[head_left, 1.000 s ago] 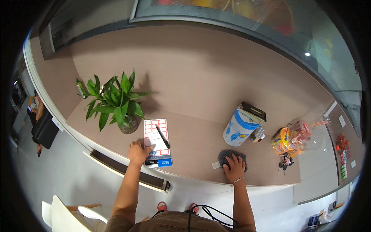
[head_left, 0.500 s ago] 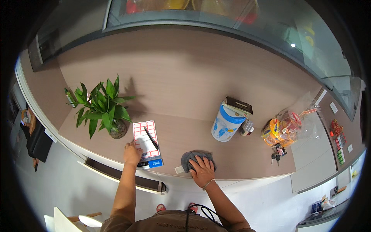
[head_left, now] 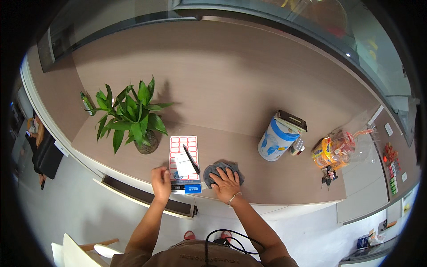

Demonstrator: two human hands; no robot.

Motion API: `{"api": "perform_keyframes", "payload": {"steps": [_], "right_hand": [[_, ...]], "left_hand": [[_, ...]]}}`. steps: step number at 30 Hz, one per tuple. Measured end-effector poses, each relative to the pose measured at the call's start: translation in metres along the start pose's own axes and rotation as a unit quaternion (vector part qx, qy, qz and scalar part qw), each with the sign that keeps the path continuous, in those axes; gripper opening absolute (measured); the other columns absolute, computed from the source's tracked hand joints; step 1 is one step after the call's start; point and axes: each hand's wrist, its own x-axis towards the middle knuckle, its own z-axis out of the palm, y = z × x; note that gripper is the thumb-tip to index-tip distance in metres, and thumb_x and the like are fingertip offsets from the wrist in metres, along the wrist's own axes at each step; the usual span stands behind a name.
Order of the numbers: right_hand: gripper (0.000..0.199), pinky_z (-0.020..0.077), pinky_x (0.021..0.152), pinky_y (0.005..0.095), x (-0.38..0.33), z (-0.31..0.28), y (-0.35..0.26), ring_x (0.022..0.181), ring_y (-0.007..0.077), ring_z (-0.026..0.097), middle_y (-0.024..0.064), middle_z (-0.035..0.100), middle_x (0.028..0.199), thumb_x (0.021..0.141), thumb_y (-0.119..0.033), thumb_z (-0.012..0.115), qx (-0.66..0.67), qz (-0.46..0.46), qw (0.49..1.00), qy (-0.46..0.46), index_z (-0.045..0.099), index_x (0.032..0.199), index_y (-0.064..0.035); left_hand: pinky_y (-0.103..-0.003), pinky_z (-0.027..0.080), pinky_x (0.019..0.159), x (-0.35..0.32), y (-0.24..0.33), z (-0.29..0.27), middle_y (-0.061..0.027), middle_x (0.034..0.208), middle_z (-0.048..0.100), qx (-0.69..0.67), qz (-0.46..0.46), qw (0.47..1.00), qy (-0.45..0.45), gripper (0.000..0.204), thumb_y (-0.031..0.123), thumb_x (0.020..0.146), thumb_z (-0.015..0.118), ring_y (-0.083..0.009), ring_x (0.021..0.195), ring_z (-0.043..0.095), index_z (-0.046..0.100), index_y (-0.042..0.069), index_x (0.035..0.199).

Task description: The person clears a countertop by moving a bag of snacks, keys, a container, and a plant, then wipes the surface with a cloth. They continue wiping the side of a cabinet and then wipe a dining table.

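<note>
**Tabletop (head_left: 289, 180), with a grey cloth (head_left: 222, 164) under the right hand (head_left: 227, 186)**

The label sheet (head_left: 177, 147), white with red-outlined boxes, lies flat on the tabletop. Left of the sheet and slightly behind it stands a leafy green plant (head_left: 131, 109) in a rounded vase. A blue-and-white canister (head_left: 272, 142) stands well to the sheet's right; farther right is an orange snack pack (head_left: 327, 153) in clear plastic.

Just right of the sheet's lower part lies the grey cloth; the right hand rests on it, palm down, fingers spread. Just left of the sheet's lower part is the left hand (head_left: 161, 182), fingers curled in; I cannot tell whether they hold anything.

A blue-and-black box (head_left: 193, 188) lies along the sheet's near end. On the sheet are a white slip (head_left: 183, 166) and, slanting at its right side, a black pen (head_left: 190, 158).
</note>
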Motion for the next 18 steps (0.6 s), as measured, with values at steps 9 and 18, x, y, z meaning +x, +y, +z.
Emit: {"api": "perform_keyframes", "payload": {"steps": [9,18], "right_hand": [[0.046,0.0135,0.114,0.0563,-0.006,0.009,-0.008,0.139,0.0362,0.027,0.0073,0.038,0.151,0.091,-0.037,0.050,-0.024,0.031,0.999,0.038,0.054,0.135,-0.0258],[0.045,0.0171,0.113,0.0583,-0.008,0.009,-0.006,0.139,0.0355,0.029,0.0062,0.038,0.150,0.091,-0.037,0.053,-0.036,0.038,0.998,0.039,0.054,0.135,-0.0269]], "left_hand": [[-0.030,0.056,0.057,-0.058,-0.016,-0.041,-0.0037,0.091,0.066,-0.371,-0.465,0.803,-0.037,0.013,0.012,0.090,0.066,-0.0183,0.074,0.068,0.056,0.010,0.099],[-0.033,0.060,0.066,-0.001,0.009,-0.034,-0.0068,0.094,0.066,-0.447,-0.481,0.744,-0.124,0.012,0.016,0.095,0.060,-0.0250,0.086,0.070,0.061,0.006,0.102]]}}
